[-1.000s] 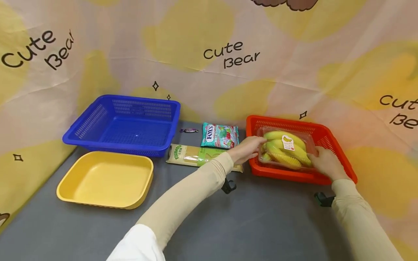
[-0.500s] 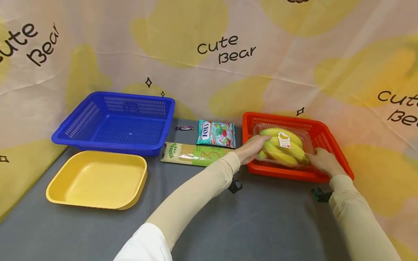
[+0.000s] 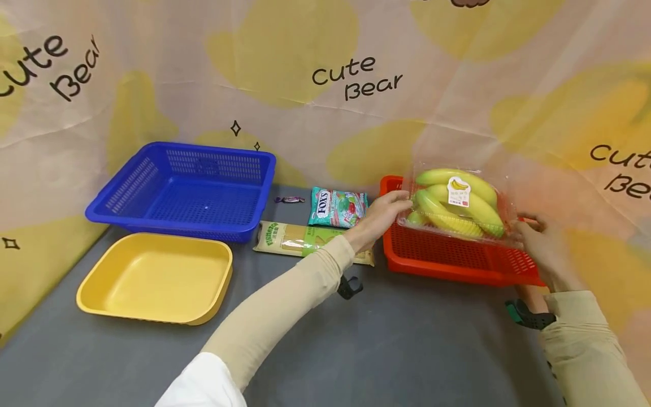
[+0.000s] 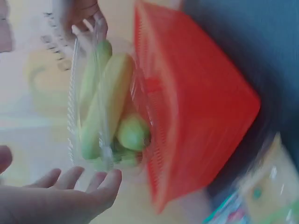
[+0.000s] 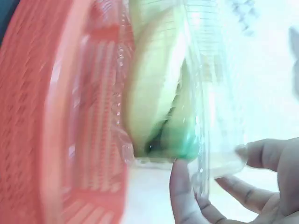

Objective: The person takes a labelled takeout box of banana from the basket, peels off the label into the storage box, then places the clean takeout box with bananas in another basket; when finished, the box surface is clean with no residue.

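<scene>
A clear plastic box of bananas (image 3: 458, 203) with a white banana label is raised over the red basket (image 3: 427, 268), tilted with its lid facing me. My left hand (image 3: 381, 217) holds its left end; in the left wrist view, the fingertips (image 4: 110, 182) of that hand meet the end of the box. At the opposite end, my right hand (image 3: 546, 251), blurred, grips the corner. The right wrist view has the right hand's thumb and fingers (image 5: 182, 191) around the clear edge of the box. Part of the basket's back rim is hidden behind the box.
A blue basket (image 3: 203, 200) stands at the back left, with a yellow tray (image 3: 157, 277) in front. Between the baskets lie a small wrapped candy (image 3: 290, 199), a Fox's candy bag (image 3: 338, 207) and a long noodle packet (image 3: 290, 238), partly behind my left hand. A printed cloth (image 3: 285, 56) hangs behind.
The box of bananas has risen out of the red basket and tipped toward me, both hands moving up with it. The view shifted slightly; the other items stay put.
</scene>
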Demonstrator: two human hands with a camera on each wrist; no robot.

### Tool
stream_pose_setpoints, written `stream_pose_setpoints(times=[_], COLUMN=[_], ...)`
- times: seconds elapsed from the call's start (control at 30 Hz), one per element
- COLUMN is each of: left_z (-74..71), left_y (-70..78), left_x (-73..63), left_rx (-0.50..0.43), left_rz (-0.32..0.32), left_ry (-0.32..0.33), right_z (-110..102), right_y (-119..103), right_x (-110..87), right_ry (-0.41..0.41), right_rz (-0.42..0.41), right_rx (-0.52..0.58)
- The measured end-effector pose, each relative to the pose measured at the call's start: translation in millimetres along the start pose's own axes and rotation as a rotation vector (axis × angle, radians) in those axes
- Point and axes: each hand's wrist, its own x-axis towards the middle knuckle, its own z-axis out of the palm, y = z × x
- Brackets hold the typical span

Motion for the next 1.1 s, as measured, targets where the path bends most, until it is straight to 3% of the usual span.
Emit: stream_pose_setpoints(times=[0.07, 0.13, 0.23, 0.37, 0.53, 0.63, 0.73, 0.83, 0.97, 1.1], left_z=[-14.6, -30.7, -55.5, -81.9, -103.0, -109.5, -110.3, -109.0, -109.2, -110.4], left_y=[6.6, 9.6, 8.2, -5.1, -32.6, -49.2, -63.4, -74.9, -89.2, -101.0], left_x=[-16.4, -36.9, -73.7, -127.4, -194.1, -225.0, -245.2, -256.8, -260.3, -257.6], left_rx=[0.045, 0.096, 0.186, 0.277, 0.403, 0.465, 0.541, 0.596, 0.626, 0.613], left_rz=[0.054, 0.112, 0.188, 0.272, 0.305, 0.313, 0.329, 0.332, 0.305, 0.204], left_ry=[0.029, 0.077, 0.165, 0.274, 0.385, 0.419, 0.432, 0.422, 0.389, 0.343], right_z=[4.9, 16.1, 42.1, 85.7, 136.7, 158.4, 171.9, 180.2, 188.9, 197.4], right_y=[-14.3, -27.3, -43.7, -54.4, -49.0, -38.7, -26.4, -13.9, 0.3, 11.7], right_x=[-10.6, -21.7, -39.8, -65.3, -100.1, -116.7, -127.7, -134.1, -137.2, -136.1], right_ry=[0.000, -0.009, -0.012, -0.028, -0.138, -0.214, -0.287, -0.347, -0.391, -0.405], right_rz=[-0.016, -0.041, -0.070, -0.149, -0.227, -0.226, -0.214, -0.174, -0.100, -0.038], right_rx=[0.146, 0.220, 0.069, -0.126, -0.122, -0.096, -0.075, -0.068, -0.080, -0.104])
